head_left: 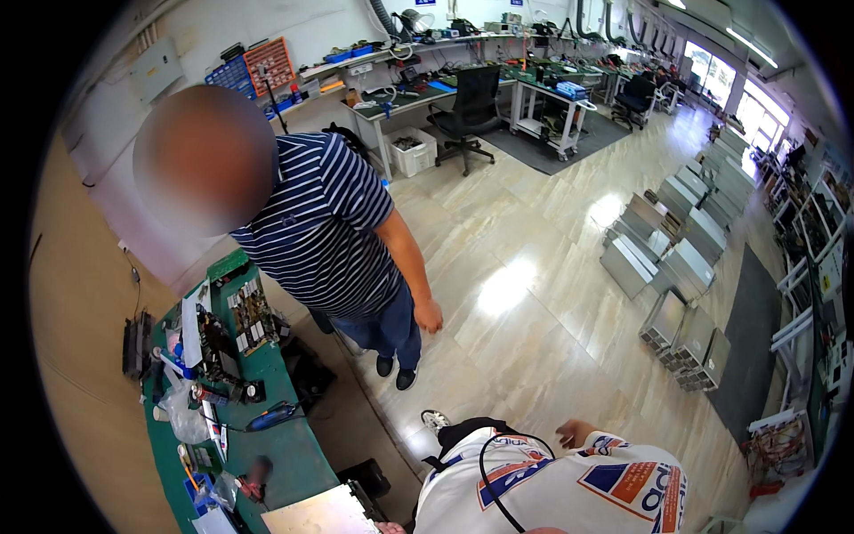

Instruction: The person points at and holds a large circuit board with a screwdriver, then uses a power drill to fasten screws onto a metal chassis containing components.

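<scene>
At the lower edge, a small part of my left hand [390, 528] shows beside a flat, pale metal case [322, 513] on the green bench. The picture's edge cuts off most of this hand, so its grip is hidden. Away from the bench, my right hand [576, 433] hangs out past my white printed shirt over the floor. Its fingers are loosely bent and apart, with nothing in them. On the green workbench [286, 449] near the case lie red-handled pliers [255, 481] and a blue-and-black handheld tool [272, 416].
A person in a striped shirt [325, 222] stands beyond the bench, one arm hanging down. Circuit boards [252, 316] and a clear plastic bag [187, 414] crowd the bench. Metal cases [685, 343] stand in rows on the floor at right. An office chair [471, 107] stands farther back.
</scene>
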Action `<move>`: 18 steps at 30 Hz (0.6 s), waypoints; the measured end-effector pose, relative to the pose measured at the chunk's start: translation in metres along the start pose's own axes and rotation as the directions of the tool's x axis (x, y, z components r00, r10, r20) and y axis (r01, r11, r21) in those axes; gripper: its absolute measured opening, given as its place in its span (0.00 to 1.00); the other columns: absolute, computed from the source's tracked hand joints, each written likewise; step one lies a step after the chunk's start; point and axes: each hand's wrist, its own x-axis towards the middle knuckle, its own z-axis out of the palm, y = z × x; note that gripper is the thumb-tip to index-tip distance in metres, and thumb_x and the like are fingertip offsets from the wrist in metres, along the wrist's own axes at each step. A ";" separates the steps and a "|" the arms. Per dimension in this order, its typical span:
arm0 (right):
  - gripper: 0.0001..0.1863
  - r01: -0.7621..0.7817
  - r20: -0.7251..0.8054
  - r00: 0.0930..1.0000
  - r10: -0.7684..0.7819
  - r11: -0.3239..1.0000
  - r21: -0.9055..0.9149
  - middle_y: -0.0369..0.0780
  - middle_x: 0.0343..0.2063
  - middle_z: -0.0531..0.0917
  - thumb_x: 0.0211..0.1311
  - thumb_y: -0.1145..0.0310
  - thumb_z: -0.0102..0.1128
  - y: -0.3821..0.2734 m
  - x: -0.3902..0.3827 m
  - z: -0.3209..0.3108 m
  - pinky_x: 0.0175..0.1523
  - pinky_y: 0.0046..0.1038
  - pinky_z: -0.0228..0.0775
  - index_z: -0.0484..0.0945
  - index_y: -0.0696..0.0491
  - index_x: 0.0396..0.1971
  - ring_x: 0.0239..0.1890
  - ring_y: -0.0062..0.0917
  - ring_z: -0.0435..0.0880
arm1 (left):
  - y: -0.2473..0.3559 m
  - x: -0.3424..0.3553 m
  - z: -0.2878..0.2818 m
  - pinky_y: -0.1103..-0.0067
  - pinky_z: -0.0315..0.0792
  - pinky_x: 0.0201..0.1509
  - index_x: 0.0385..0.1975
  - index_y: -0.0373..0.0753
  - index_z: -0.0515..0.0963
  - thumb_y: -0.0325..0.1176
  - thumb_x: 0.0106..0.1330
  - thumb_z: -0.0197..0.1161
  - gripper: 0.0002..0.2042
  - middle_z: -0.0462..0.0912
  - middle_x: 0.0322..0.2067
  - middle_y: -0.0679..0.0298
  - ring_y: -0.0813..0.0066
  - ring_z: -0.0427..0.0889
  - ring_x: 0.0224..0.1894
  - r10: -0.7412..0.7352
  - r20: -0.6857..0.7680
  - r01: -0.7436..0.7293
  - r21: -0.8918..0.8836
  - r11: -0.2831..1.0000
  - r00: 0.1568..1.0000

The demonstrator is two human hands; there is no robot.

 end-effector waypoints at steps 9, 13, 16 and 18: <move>0.15 0.353 -0.322 0.849 -0.419 0.903 -0.245 0.42 0.25 0.84 0.63 0.61 0.53 -0.067 0.019 -0.019 0.24 0.29 0.74 0.82 0.57 0.35 0.21 0.27 0.82 | 0.019 0.024 -0.030 0.68 0.63 0.34 0.26 0.38 0.68 0.46 0.65 0.52 0.16 0.59 0.17 0.62 0.68 0.60 0.21 -0.090 -0.034 0.091 0.020 0.996 0.995; 0.14 0.562 -0.275 0.820 -0.502 0.796 0.224 0.40 0.23 0.83 0.58 0.62 0.59 -0.122 -0.005 -0.015 0.22 0.27 0.71 0.80 0.57 0.37 0.20 0.27 0.81 | 0.020 0.029 -0.040 0.69 0.60 0.29 0.26 0.39 0.67 0.47 0.66 0.50 0.17 0.59 0.17 0.63 0.68 0.58 0.19 -0.057 0.019 0.055 0.074 0.996 0.998; 0.14 0.540 -0.325 0.800 -0.504 0.841 0.024 0.38 0.22 0.82 0.58 0.62 0.59 -0.137 -0.016 0.000 0.21 0.26 0.70 0.79 0.56 0.39 0.20 0.26 0.81 | -0.004 0.020 0.010 0.69 0.59 0.28 0.27 0.41 0.68 0.50 0.67 0.49 0.18 0.59 0.16 0.63 0.69 0.58 0.19 0.063 -0.453 0.001 0.138 0.990 0.889; 0.14 0.507 -0.245 0.835 -0.493 0.862 -0.007 0.38 0.23 0.82 0.58 0.61 0.59 -0.138 -0.018 0.012 0.21 0.26 0.71 0.80 0.56 0.38 0.21 0.26 0.82 | -0.012 0.014 0.029 0.69 0.61 0.29 0.31 0.41 0.69 0.52 0.67 0.49 0.18 0.62 0.19 0.62 0.69 0.60 0.21 0.093 -0.577 -0.017 0.136 0.991 0.811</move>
